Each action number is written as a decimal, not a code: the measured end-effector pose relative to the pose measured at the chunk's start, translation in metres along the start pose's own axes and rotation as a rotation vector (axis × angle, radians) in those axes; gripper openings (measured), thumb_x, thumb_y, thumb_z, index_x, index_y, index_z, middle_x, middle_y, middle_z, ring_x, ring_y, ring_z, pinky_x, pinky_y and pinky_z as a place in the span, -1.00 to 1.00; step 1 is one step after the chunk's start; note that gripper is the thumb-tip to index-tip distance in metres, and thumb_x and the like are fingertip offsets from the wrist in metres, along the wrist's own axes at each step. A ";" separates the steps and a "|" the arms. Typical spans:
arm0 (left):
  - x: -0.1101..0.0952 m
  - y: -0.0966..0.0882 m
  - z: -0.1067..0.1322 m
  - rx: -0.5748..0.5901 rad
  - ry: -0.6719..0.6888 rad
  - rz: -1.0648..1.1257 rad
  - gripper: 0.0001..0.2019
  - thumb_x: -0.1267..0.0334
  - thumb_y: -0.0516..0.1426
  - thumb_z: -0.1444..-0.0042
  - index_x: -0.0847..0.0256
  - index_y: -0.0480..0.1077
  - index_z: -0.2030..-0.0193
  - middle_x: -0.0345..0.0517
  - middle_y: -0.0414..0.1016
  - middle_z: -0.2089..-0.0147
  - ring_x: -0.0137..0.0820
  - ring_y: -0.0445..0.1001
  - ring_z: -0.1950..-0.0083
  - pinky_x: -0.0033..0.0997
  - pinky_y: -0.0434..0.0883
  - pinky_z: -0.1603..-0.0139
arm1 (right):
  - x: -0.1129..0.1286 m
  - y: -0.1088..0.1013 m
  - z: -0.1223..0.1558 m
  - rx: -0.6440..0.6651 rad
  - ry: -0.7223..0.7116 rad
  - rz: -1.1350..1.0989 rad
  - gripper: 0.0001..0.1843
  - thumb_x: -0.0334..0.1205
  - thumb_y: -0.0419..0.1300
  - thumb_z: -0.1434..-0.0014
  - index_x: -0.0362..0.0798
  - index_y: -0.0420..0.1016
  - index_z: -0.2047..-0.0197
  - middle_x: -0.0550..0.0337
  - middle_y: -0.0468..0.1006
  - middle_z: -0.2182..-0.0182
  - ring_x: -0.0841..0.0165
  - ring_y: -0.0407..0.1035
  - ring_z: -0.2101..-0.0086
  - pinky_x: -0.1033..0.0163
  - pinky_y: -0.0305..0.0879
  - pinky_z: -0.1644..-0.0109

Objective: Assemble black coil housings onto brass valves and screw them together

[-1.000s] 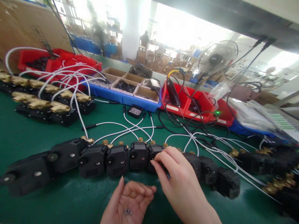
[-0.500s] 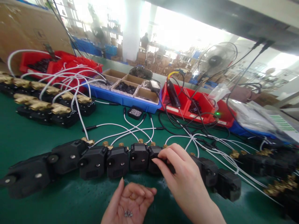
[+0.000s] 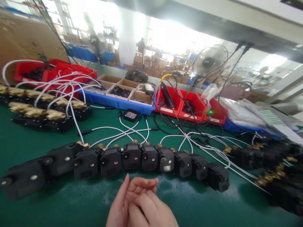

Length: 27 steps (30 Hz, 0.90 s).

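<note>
My left hand (image 3: 120,199) is cupped, palm up, near the front of the bench. It holds small metal screws, which my right hand covers now. Over that palm my right hand (image 3: 153,210) is curled, with its fingertips hidden inside the left hand; what they pinch cannot be seen. Just beyond both hands runs a curved row of black box-shaped housings with brass fittings, among them a middle housing (image 3: 150,158) and one with a shiny patch (image 3: 166,160). White cables trail behind the row.
Brass-fitted units (image 3: 35,112) lie at left, and more black units (image 3: 284,192) at right. Behind stand a blue tray (image 3: 118,104) of cartons, a small black dish (image 3: 130,115) of metal bits, red bins (image 3: 193,118) and an electric screwdriver (image 3: 167,96).
My right hand has left the housings and come down into my left palm, covering the screws. The view has shifted slightly, and housings formerly behind the right hand now show.
</note>
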State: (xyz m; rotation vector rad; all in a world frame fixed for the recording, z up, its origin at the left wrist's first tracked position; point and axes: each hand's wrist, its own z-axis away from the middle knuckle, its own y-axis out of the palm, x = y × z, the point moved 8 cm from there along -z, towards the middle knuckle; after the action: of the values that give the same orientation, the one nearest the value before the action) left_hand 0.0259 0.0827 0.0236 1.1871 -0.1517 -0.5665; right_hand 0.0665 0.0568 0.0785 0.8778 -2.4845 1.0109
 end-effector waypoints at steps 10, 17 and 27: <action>0.013 0.006 -0.007 -0.051 -0.001 -0.073 -0.75 0.09 0.44 0.13 0.24 0.64 0.41 0.03 0.68 0.17 -0.19 0.59 -0.02 -0.32 0.34 -0.26 | 0.013 -0.029 -0.040 0.158 -0.330 -0.013 -0.74 -0.57 -0.07 -0.07 -0.07 0.18 0.54 0.22 0.27 0.56 0.43 0.20 0.51 0.30 0.11 0.44; 0.020 0.014 -0.011 -0.008 -0.033 0.001 -0.75 0.09 0.39 0.04 0.26 0.64 0.36 0.02 0.68 0.19 -0.27 0.61 0.13 -0.46 0.48 0.10 | -0.022 -0.032 -0.028 0.192 -0.003 -0.324 -0.83 -0.49 -0.05 -0.14 -0.08 0.22 0.42 0.22 0.28 0.47 0.46 0.20 0.41 0.40 0.16 0.34; 0.020 0.026 -0.018 0.075 0.022 0.029 -0.84 0.23 0.34 -0.07 0.32 0.64 0.33 0.01 0.67 0.21 -0.29 0.61 0.14 -0.43 0.50 0.03 | -0.040 -0.057 -0.063 0.329 -0.035 -0.275 -0.80 -0.56 0.13 -0.19 -0.05 0.38 0.27 0.28 0.41 0.40 0.57 0.34 0.38 0.51 0.29 0.31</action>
State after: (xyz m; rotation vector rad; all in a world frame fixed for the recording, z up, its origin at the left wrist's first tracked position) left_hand 0.0594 0.0943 0.0370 1.2618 -0.1726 -0.5259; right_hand 0.1373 0.0863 0.1328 1.3029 -2.1752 1.3320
